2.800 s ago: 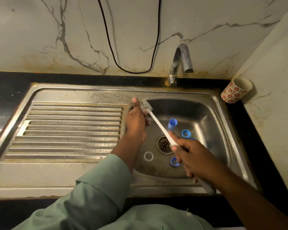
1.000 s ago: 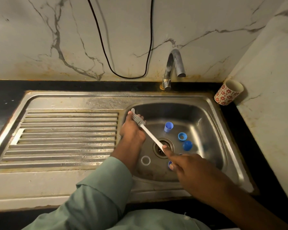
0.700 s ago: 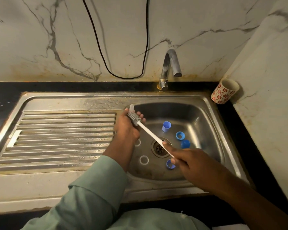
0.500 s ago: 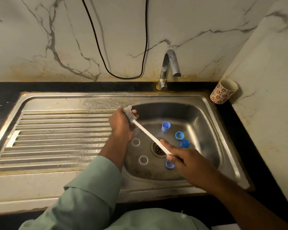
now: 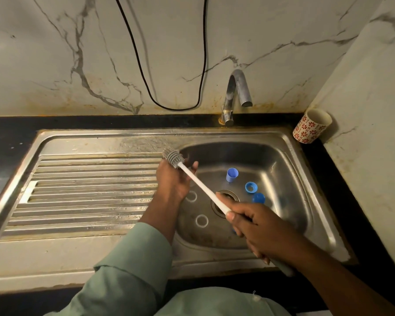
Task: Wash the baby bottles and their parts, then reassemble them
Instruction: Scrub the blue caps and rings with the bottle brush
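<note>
I am holding the long white brush with grey bristles (image 5: pixel 193 179) in my right hand (image 5: pixel 258 226), fingers wrapped around its handle. My left hand (image 5: pixel 173 179) is curling around something small beside the bristles; I cannot tell what. Small blue plastic caps (image 5: pixel 251 187) are lying in the shiny steel sink (image 5: pixel 290 156). I should be scrubbing slowly and holding tight.

Steel sink (image 5: pixel 290 142) holds blue caps (image 5: pixel 232 174), white rings (image 5: pixel 201 220).

A home kitchen. A steel sink (image 5: pixel 290 151) with a ribbed drainboard (image 5: pixel 89 190) to its left is set in a black counter (image 5: pixel 9 133). Behind the sink stands a tap (image 5: pixel 236 94) against a stained marble wall (image 5: pixel 55 53). A flowered cup (image 5: pixel 310 126) sits at the sink's far right corner.
</note>
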### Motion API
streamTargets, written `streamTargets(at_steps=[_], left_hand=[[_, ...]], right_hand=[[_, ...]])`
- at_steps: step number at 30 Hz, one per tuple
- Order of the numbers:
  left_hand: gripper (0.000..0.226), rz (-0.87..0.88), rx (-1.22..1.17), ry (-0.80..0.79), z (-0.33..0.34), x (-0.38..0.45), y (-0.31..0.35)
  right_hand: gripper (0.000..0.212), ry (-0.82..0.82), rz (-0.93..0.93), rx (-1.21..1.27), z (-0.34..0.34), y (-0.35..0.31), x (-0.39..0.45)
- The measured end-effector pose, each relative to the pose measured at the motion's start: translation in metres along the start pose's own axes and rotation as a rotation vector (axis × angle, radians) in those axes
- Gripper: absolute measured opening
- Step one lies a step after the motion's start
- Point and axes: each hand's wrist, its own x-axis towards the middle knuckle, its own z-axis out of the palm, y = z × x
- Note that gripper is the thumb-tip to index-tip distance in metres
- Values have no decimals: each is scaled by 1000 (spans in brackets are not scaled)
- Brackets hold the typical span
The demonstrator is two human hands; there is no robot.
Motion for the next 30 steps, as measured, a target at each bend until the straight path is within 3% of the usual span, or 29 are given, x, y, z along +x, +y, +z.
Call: streamTargets(at_steps=[8, 14, 18, 23, 27, 30], left_hand=[[34, 91, 94, -25, 14, 1, -2], [32, 104, 84, 207, 10, -4, -4], [35, 77, 175, 126, 16, -18, -21], [35, 71, 100, 223, 16, -16, -14], [42, -8, 168, 95, 13, -23, -25], [51, -50, 93, 81, 11, -23, -26]], right_hand=[[41, 139, -51, 36, 12, -3, -11], [40, 90, -56, 62, 4, 0, -19], [37, 118, 79, 11, 7, 4, 1], [36, 64, 15, 95, 7, 14, -17], [39, 150, 71, 66, -6, 19, -8], [36, 66, 39, 77, -12, 24, -14]])
